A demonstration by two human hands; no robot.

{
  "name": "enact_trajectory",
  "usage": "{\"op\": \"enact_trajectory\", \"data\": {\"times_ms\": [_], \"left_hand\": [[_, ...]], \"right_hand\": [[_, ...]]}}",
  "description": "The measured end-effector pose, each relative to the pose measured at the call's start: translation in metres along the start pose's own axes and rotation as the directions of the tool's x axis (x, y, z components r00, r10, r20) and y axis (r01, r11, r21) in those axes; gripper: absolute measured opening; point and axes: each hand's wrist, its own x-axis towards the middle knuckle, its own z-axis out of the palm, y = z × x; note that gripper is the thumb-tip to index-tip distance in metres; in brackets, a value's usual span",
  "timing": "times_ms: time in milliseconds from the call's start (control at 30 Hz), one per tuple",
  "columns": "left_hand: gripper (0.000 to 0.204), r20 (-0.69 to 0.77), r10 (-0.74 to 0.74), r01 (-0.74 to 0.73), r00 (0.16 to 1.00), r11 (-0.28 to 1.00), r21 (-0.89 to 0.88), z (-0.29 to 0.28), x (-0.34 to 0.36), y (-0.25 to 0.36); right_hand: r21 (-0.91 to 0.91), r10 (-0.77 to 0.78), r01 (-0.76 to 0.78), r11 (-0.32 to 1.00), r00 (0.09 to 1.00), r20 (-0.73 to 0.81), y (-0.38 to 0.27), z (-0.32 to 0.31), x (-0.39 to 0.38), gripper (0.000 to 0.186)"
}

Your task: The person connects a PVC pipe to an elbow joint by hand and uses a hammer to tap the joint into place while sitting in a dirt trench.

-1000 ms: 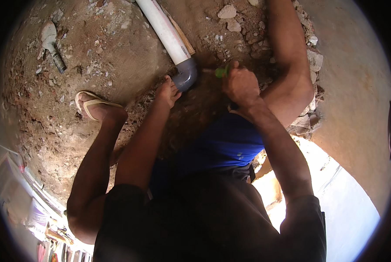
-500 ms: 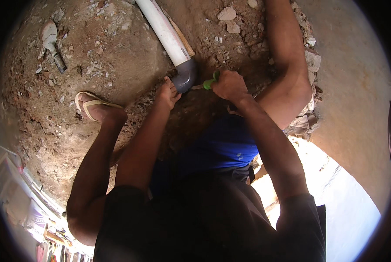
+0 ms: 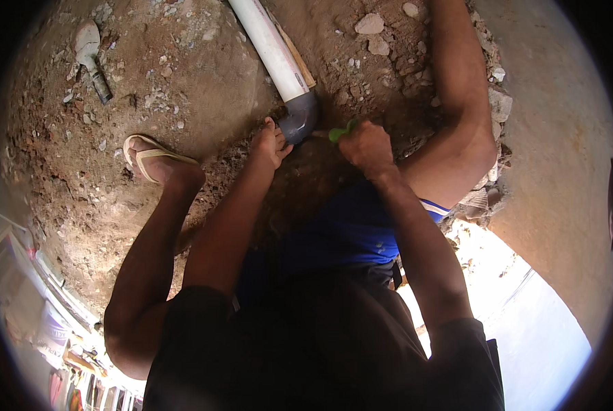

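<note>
A white pipe (image 3: 271, 51) runs down from the top into a dark grey pipe elbow (image 3: 301, 118), which bends toward the soil. My left hand (image 3: 269, 145) is at the elbow's lower left, its bent fingers against the elbow. On the other side, my right hand (image 3: 366, 147) is closed round a green-handled tool (image 3: 338, 134). Its thin shaft or blade points left at the elbow's lower end. The tip is too dim to make out, so its exact kind does not show.
A trowel (image 3: 87, 51) lies on the dirt at upper left, beyond my sandalled foot (image 3: 159, 161). A wooden strip (image 3: 296, 58) lies along the pipe. Loose stones (image 3: 370, 25) lie at upper right. Broken masonry (image 3: 500, 104) edges a smooth surface (image 3: 546, 137) beside my right leg.
The view has shifted slightly, so pipe and ground appear farther right. My right hand and the green-handled tool have turned a little; my left hand stays at the elbow.
</note>
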Motion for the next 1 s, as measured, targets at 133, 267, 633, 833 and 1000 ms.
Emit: {"op": "enact_trajectory", "data": {"times_ms": [133,267,633,833,1000], "left_hand": [[0.070,0.057,-0.020,0.019,0.998,1.000,0.010,-0.006,0.002,0.000],[0.070,0.018,-0.013,0.013,1.000,1.000,-0.008,0.007,-0.011,0.000],[0.049,0.042,-0.007,0.006,0.999,1.000,0.026,-0.002,-0.006,0.000],[0.040,0.165,0.305,-0.342,0.938,0.732,0.589,-0.037,0.013,-0.001],[0.043,0.214,0.569,-0.269,0.794,0.013,0.963,-0.031,0.012,-0.013]], "right_hand": [[-0.032,-0.024,0.026,0.999,0.998,0.066,-0.015,-0.020,-0.010,0.036],[0.024,-0.030,0.029,0.999,0.999,0.031,-0.004,-0.025,-0.009,0.038],[0.260,0.066,-0.181,0.948,0.916,0.395,0.012,-0.032,0.009,0.043],[-0.070,-0.157,0.156,0.985,0.988,-0.010,0.014,-0.055,0.004,0.042],[-0.173,-0.160,0.158,0.972,0.987,0.001,0.006,-0.077,-0.009,0.047]]}}
